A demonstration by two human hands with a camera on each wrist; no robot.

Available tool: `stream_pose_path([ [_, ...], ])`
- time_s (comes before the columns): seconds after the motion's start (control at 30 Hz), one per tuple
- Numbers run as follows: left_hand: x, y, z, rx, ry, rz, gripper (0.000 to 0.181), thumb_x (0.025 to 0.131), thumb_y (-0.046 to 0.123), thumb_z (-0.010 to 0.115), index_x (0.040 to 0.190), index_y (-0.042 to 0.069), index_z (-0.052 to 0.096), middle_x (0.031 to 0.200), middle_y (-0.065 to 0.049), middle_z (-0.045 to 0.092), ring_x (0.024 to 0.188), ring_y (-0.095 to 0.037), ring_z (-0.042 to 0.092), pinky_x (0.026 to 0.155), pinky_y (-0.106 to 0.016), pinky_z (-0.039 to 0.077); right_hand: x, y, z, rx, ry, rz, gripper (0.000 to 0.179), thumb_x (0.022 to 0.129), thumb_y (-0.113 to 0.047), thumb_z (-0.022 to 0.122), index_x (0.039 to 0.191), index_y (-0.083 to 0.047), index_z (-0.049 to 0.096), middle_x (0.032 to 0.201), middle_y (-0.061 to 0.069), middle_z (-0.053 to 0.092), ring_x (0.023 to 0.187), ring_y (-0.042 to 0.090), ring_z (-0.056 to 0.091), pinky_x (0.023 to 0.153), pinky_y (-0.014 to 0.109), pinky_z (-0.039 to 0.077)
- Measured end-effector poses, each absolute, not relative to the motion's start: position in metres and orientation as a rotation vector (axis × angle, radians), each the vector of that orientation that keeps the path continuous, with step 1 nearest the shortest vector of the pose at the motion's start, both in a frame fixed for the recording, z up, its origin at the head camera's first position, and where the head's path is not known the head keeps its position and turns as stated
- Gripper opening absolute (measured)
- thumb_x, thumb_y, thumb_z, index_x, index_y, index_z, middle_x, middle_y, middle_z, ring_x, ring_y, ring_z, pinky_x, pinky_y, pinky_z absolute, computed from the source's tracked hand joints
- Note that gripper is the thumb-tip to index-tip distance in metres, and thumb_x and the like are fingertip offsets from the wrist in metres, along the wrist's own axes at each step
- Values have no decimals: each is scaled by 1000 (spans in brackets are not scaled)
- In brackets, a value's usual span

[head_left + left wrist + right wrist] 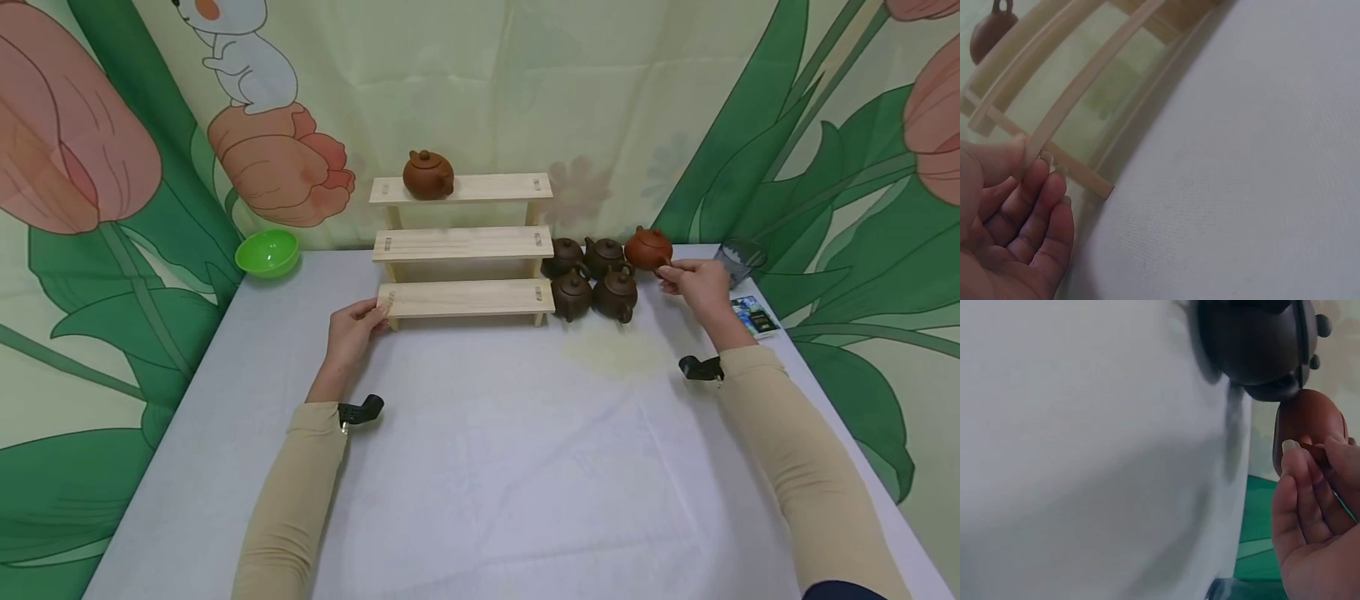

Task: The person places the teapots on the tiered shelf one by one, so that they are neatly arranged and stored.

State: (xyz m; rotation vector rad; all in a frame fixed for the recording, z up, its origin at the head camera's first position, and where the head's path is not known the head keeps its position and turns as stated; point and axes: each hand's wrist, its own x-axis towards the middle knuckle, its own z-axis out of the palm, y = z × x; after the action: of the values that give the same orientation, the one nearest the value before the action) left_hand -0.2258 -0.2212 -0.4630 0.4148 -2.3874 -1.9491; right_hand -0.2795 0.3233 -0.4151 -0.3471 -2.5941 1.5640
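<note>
A three-tier wooden shelf [465, 298] stands at the back of the table. My left hand [348, 337] pinches the left end of its lowest board between thumb and fingers, as the left wrist view also shows. On the top board sits a brown teapot [428, 175]. My right hand [701, 292] pinches a small projecting part of a reddish-brown teapot [648, 248], right of the shelf; whether it is handle or spout I cannot tell. Several dark brown teapots [572, 295] cluster between that teapot and the shelf. The right wrist view shows a dark teapot [1260, 344] close beside the reddish one.
A green bowl [268, 253] rests at the table's back left corner. Beyond my right hand are a clear glass-like container [741, 257] and a small blue-and-black card or packet [753, 316] near the right edge. A printed curtain [600, 100] hangs behind the white-covered table [525, 467].
</note>
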Motion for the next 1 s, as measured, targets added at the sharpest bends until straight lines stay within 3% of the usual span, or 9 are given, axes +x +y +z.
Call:
stream_pose_path([
  [0.8,-226,-224,-463,377,-2402,-1934,38,97,22,65,130,3,64,103,-6,65,80,-5,63,73,-14,56,-278,280,-346,-80,-2478,1509,43,94,-31,69,123,1,69,73,-18,67,65,-2,65,67,8,52],
  [1.0,-227,-223,-464,390,-2390,-1953,39,97,24,66,131,4,64,110,-8,65,82,-5,63,77,-16,57,-281,267,-329,-81,-2446,1555,44,92,-31,71,123,-1,69,79,-16,67,67,0,66,68,8,54],
])
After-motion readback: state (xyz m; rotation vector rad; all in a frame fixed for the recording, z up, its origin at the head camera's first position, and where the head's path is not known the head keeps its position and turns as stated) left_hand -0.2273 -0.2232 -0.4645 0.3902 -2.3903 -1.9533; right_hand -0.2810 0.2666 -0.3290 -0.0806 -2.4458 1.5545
